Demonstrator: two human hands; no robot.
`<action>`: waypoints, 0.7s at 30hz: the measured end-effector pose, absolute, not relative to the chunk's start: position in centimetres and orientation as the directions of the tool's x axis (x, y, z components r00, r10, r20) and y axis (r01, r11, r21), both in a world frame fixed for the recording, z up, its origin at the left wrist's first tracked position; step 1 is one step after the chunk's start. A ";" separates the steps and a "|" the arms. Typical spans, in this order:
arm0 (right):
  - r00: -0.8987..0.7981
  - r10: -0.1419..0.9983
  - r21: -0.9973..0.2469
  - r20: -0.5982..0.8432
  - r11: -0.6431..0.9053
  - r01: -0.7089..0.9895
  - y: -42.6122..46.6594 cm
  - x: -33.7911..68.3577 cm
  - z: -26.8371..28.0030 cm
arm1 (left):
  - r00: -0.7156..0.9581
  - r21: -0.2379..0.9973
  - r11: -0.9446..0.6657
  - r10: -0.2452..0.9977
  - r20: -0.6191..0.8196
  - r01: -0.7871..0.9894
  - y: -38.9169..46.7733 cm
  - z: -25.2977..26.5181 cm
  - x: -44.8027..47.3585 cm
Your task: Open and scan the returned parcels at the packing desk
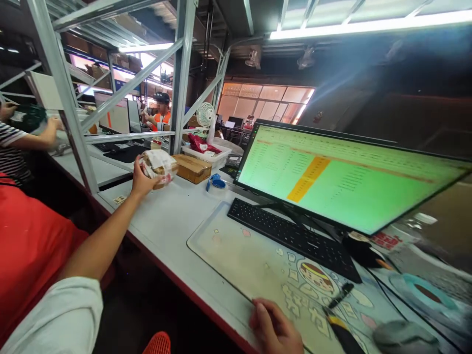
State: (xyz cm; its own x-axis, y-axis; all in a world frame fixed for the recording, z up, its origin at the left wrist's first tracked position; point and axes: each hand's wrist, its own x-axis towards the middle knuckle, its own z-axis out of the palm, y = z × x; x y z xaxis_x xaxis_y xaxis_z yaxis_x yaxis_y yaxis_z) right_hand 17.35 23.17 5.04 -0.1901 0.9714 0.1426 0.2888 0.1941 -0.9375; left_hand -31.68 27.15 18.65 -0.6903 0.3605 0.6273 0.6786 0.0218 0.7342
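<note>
My left hand (pixel 143 178) is stretched out over the far left end of the white desk (pixel 158 221). It grips a plastic-wrapped package (pixel 158 164) with a white label on top, beside a brown cardboard box (pixel 192 168). At the desk's front edge, my right hand (pixel 275 324) rests on the near border of a cream desk mat (pixel 236 258). Its fingers are curled in with the thumb against them, and nothing shows between them. A black pen (pixel 340 295) and a yellow-and-black cutter (pixel 342 332) lie on the mat to its right.
A monitor (pixel 350 177) stands behind a black keyboard (pixel 291 238). Blue tape (pixel 217 182) sits near the box, with a white basket (pixel 212 156) behind. At right are a mouse (pixel 403 337) and a teal roll (pixel 424 295). A metal rack post (pixel 68 98) rises at left; people work beyond.
</note>
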 end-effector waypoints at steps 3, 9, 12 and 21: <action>-0.289 0.945 -0.930 0.152 0.236 0.282 22.8 19.6 6.4 | -0.457 0.732 -0.290 0.626 0.632 0.616 24.4 18.6 -23.4; 0.164 0.918 -0.734 0.360 0.171 0.657 24.6 34.1 8.7 | 0.024 0.874 -0.406 0.909 0.416 0.268 21.2 16.0 -9.0; 0.286 0.908 -0.519 0.306 -0.093 0.850 26.4 41.1 9.1 | 0.147 0.893 -0.389 0.920 0.364 0.224 21.8 14.8 -5.0; 0.172 0.984 -0.217 -0.039 -0.177 0.960 29.0 42.1 8.8 | 0.286 0.902 -0.352 0.917 0.279 0.251 25.5 10.3 0.3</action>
